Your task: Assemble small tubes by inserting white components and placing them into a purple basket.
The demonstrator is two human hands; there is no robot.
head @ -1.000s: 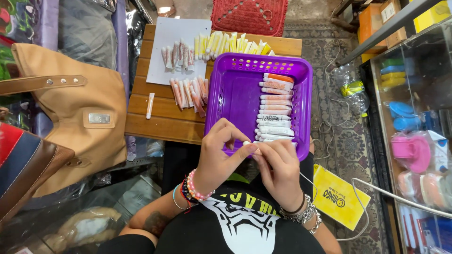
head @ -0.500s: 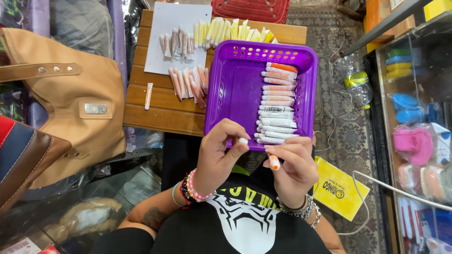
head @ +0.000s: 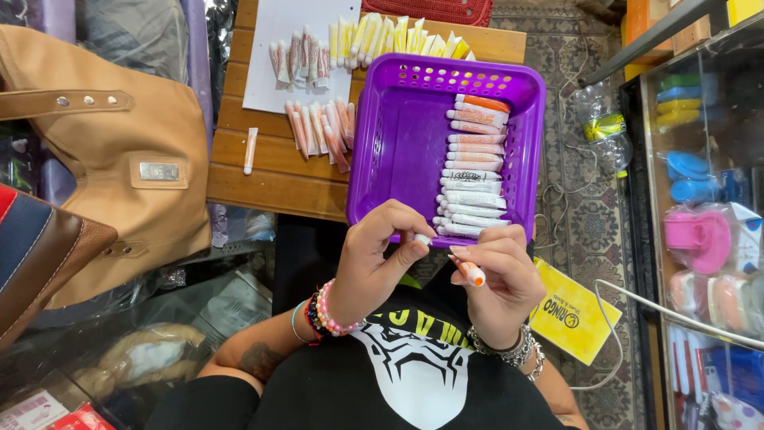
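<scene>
Since the earlier frames, my two hands have drawn apart: one second ago both met on a single small tube at the near edge of the purple basket [head: 521,159]; now the piece is in two parts. My left hand [head: 380,259] holds a small white cap [head: 422,239], its grip narrow, thumb and forefinger pinched on it. My right hand [head: 495,271] holds the orange-tipped tube [head: 467,271], its grip closed around the body, the tip pointing toward the left hand. Cap and tube are near each other but apart, both just below the near rim of the basket, above my lap.

The view has also shifted slightly, so the basket sits higher in frame.

My judgement: the cap is off the tube, or not yet seated on it; I cannot tell which direction the work runs from the frames alone.

Inside the basket, a row of white and orange tubes [head: 473,171] lies stacked along the right wall, side by side and touching. The basket's far end rests on the wooden tabltop [head: 263,171] and its near end overhangs the edge. On that tabletop, left of the basket, lies a cluster of pink tubes [head: 318,127], a single loose tube [head: 250,150] well apart from it, and a white sheet [head: 270,48] carrying more tubes. A tan handbag [head: 119,159] stands at far left.
</scene>
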